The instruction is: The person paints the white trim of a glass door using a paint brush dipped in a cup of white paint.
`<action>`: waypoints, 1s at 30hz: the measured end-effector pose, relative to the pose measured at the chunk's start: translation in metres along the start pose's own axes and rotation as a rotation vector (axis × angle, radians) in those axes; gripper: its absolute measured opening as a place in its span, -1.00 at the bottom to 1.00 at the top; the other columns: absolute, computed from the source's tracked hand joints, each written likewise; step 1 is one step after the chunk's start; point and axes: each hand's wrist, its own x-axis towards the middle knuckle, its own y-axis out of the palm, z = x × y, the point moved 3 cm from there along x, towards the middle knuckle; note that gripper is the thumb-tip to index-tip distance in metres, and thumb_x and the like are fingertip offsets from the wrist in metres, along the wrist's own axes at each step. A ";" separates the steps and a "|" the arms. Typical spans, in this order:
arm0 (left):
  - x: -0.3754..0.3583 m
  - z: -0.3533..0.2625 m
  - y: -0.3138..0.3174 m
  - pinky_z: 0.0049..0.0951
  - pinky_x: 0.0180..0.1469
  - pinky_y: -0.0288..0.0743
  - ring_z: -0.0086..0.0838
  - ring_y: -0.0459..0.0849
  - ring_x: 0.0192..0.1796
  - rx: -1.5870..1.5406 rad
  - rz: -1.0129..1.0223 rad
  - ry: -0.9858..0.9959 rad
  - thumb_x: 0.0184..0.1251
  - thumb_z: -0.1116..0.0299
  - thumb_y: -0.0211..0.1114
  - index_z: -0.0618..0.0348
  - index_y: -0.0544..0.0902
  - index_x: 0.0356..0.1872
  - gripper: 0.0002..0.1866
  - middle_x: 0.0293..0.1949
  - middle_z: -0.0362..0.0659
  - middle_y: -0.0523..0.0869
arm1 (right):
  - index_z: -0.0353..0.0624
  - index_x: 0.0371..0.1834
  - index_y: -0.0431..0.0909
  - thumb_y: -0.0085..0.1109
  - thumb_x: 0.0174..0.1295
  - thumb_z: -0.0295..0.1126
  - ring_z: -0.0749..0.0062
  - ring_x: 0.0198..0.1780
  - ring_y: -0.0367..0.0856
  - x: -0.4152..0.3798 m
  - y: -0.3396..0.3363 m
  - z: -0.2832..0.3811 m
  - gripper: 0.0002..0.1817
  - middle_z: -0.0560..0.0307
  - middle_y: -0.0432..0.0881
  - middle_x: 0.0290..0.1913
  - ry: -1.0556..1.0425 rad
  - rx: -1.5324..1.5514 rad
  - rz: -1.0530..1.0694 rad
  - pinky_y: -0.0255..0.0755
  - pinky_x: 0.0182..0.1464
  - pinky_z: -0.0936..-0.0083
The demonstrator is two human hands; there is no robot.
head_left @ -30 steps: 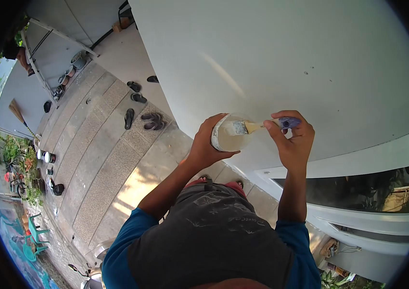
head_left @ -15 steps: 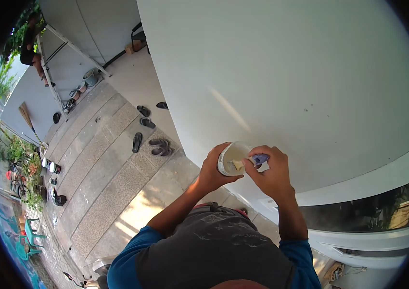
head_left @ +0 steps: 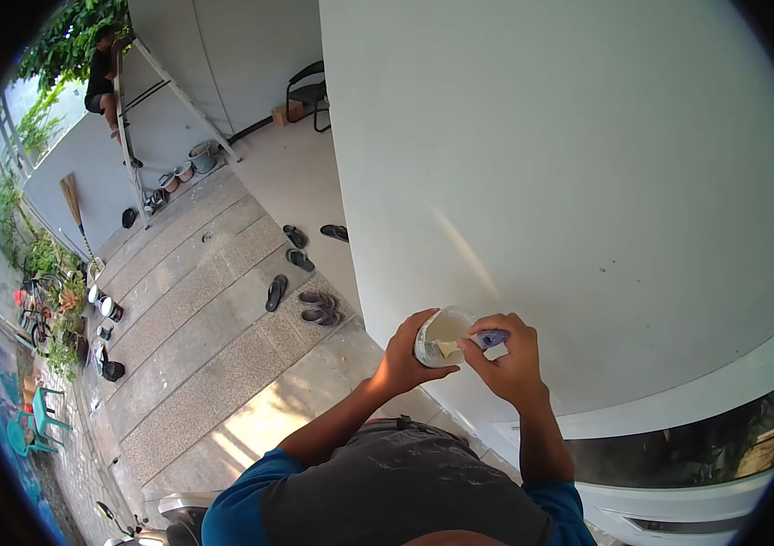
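Note:
My left hand [head_left: 402, 358] grips a small white paint cup [head_left: 436, 335] from its left side, held in front of me close to a large white wall [head_left: 569, 164]. My right hand [head_left: 513, 362] holds a paintbrush with a purple handle [head_left: 493, 338]. The pale bristles [head_left: 447, 348] are dipped inside the cup. Both hands are close together, just short of the wall's surface.
Far below lies a stepped paved floor [head_left: 196, 309] with several sandals [head_left: 307, 273]. A ladder [head_left: 137, 118] leans at the upper left with a person [head_left: 100, 77] on it. Paint cans [head_left: 105, 305], a broom [head_left: 73, 205], a chair [head_left: 310, 91] and plants [head_left: 41, 282] are around.
The brush went from lying across the cup's rim to dipping into it. Both hands dropped lower in view and drew together as my head tilted.

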 end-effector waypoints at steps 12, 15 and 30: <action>-0.013 0.003 -0.031 -0.18 0.34 0.51 -0.08 0.60 0.32 0.061 -0.095 -0.025 -0.14 0.22 0.80 0.22 0.40 0.41 0.03 0.28 0.04 0.60 | -0.21 -0.26 0.62 0.50 0.12 -0.54 0.49 -0.38 0.67 0.007 0.026 -0.004 -0.79 0.09 0.71 -0.37 0.024 0.184 0.023 0.52 -0.27 0.54; -0.021 0.004 -0.036 -0.17 0.35 0.50 -0.07 0.60 0.32 0.039 -0.109 -0.050 -0.15 0.22 0.80 0.22 0.39 0.41 0.04 0.28 0.05 0.59 | -0.23 -0.26 0.62 0.49 0.13 -0.55 0.50 -0.38 0.68 0.009 0.030 0.002 -0.80 0.08 0.71 -0.37 0.040 0.243 0.054 0.52 -0.27 0.56; -0.044 -0.005 -0.022 -0.19 0.34 0.52 -0.11 0.64 0.32 0.112 -0.107 -0.047 -0.14 0.19 0.80 0.17 0.37 0.43 0.05 0.26 0.05 0.62 | -0.25 -0.27 0.59 0.45 0.18 -0.55 0.54 -0.37 0.63 -0.019 0.023 -0.002 -0.82 0.13 0.67 -0.38 0.074 0.210 0.025 0.51 -0.25 0.55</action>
